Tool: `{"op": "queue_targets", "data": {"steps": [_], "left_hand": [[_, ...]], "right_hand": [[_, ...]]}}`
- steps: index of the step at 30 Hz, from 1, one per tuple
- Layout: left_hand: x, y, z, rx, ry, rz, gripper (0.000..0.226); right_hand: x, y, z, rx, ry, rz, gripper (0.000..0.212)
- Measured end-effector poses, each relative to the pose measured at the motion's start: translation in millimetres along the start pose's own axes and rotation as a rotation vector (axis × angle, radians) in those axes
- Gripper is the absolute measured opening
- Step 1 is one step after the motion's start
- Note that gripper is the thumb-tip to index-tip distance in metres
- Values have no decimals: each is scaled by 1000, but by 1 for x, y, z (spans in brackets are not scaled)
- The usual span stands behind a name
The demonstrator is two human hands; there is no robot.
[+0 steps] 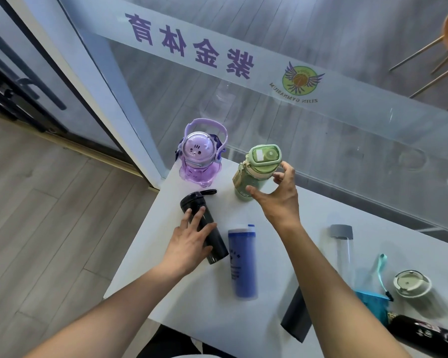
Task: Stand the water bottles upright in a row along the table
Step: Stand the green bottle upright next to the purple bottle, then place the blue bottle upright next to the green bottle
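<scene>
left hand point(189, 241) lies on the black tumbler point(204, 226), fingers curving over the barrel where it lies flat near the white table's point(192, 306) left edge; right hand point(277, 195) is spread and relaxed just beside the upright green bottle point(254, 174), holding nothing. purple bear bottle point(199, 153) stands at the far corner, blue bottle point(243, 262) lies flat mid-table. the tumbler looks rigid, smooth, likely slippery and prone to roll, so i'd wrap it mid-barrel, not at the cap loop.
</scene>
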State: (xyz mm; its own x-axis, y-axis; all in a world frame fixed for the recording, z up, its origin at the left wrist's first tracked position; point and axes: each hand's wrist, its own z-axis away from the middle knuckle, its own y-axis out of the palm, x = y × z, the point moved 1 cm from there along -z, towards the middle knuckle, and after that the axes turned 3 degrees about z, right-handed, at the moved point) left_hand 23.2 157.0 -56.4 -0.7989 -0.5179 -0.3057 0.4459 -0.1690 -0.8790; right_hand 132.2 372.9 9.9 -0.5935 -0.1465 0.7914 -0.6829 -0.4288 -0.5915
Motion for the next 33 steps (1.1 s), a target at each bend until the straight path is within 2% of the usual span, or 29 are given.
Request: {"op": "queue_targets", "data": {"steps": [3, 8, 11, 15, 18, 20, 25, 33], "left_hand": [[1, 1, 2, -5, -1, -3, 62], [2, 0, 4, 10, 15, -9, 61], [3, -2, 4, 39, 16, -13, 59], [0, -6, 1, 48, 11, -36, 57], [-3, -7, 2, 43, -11, -20, 54], [-5, -5, 2, 23, -20, 10, 53], [-9, 0, 2, 9, -35, 27, 54], [-11, 5, -1, -7, -30, 55, 54]], "right_hand": [[-22, 10, 17, 102, 162, 173, 92], [-44, 51, 51, 409, 352, 480, 99], [-50, 61, 59, 465, 406, 522, 86], [-53, 41, 60, 359, 391, 409, 82], [-49, 5, 54, 202, 384, 283, 87], [-45, -22, 50, 96, 372, 190, 81], [-39, -69, 43, -100, 235, 5, 73], [-49, -66, 22, -154, 129, -15, 81]]}}
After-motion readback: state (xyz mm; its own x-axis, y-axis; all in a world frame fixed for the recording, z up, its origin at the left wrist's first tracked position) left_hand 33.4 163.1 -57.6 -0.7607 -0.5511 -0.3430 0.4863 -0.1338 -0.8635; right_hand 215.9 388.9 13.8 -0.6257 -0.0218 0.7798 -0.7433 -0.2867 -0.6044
